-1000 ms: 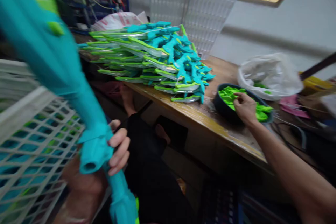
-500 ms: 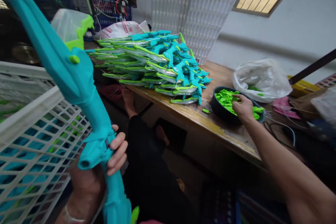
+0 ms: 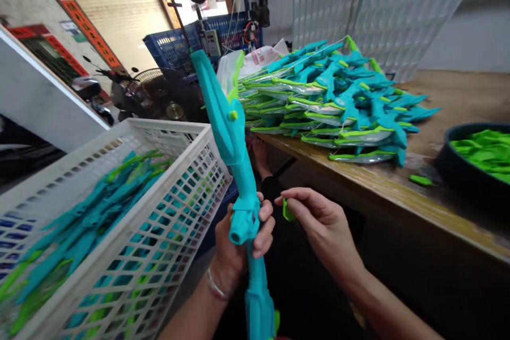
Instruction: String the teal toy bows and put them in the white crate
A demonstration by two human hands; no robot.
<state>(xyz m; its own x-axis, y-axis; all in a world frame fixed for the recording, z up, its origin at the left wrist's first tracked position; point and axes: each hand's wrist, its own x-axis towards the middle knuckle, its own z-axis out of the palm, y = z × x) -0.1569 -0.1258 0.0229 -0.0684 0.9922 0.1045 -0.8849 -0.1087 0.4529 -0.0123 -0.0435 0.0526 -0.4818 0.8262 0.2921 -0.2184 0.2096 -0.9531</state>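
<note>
In the head view, the left hand (image 3: pixel 230 247) wraps its fingers round the grip of a teal toy bow (image 3: pixel 242 162), close by a short hollow stub that points toward the near side. The right hand (image 3: pixel 324 226) pinches a small green plastic piece (image 3: pixel 287 211) between thumb and fingertips. That piece sits just to the right of the grip, near the left hand's fingers but apart from the bow, so a small gap between the two hands is the relation that counts. The bow's long axis runs from near to far, its far tip leaning left. The left hand is on the bow itself; the right hand is close beside it.

To the left stands a white plastic crate (image 3: pixel 119 226) holding teal and green parts. On the tabletop (image 3: pixel 458 87), far and to the right, lies a stack of bows (image 3: pixel 338 103); farther right, a dark bowl (image 3: pixel 456 183) holds green pieces (image 3: pixel 484 151), and a loose green piece (image 3: pixel 420 180) lies between bowl and stack.

Half a second ago the right hand was in the bowl; now it is away from it and beside the bow. The view has swung left, showing more of the crate. The left hand keeps its hold on the grip, and the loose green piece remains on the tabletop.
</note>
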